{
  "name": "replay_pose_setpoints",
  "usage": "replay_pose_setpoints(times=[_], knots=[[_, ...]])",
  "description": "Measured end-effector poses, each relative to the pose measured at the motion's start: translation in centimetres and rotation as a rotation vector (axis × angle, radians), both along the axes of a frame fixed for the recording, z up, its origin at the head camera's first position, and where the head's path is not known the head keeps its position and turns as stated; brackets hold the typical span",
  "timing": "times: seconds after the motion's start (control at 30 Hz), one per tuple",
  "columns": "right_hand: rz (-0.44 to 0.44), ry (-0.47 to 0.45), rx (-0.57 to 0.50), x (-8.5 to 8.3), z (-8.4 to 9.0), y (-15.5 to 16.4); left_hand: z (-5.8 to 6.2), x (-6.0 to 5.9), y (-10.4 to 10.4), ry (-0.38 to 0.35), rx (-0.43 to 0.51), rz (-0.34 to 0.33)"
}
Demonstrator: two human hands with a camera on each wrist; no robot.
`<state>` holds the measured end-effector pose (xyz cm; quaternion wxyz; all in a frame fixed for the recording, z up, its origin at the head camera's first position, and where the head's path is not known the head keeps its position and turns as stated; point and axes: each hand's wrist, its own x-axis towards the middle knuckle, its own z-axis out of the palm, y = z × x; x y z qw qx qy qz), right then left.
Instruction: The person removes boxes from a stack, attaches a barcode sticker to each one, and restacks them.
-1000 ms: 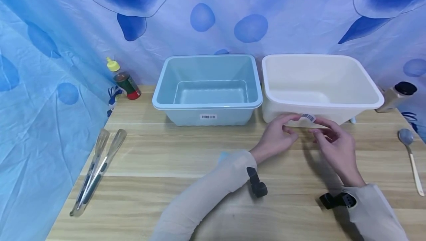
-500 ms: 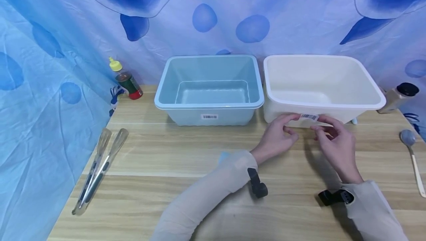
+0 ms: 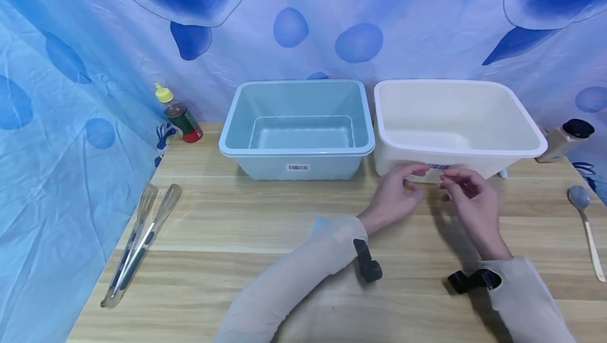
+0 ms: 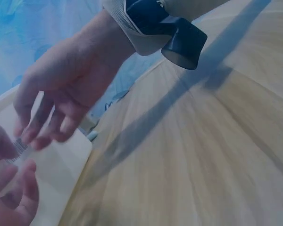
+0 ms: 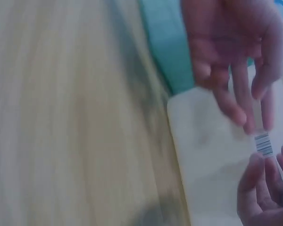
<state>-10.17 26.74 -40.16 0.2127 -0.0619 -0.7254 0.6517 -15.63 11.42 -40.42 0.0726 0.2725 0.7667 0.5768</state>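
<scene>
A barcode label lies on the front wall of the white plastic tub. My left hand reaches in from the left, its index fingertip at the label's left end. From the other side comes my right hand, with thumb and index fingertips close together just below the label's right end. In the right wrist view, the left fingers stretch to one end of the label and the right fingertips are right at the opposite end. Neither hand grips anything visible.
Left of the white tub stands a light blue tub with its own barcode label. Tongs and a yellow-capped bottle are on the left. A black-capped jar and a spoon are on the right.
My right index finger has come down off the label's right end, closer to the thumb. The label looks flatter against the tub. My left hand stays nearly in place.
</scene>
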Motion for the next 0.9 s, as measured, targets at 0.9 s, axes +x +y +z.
replay_pose_setpoints(times=[0.9], knots=[[0.195, -0.129, -0.192, -1.3, -1.5, 0.3, -0.9, -0.3, 1.5, -0.236, -0.01, 0.027]])
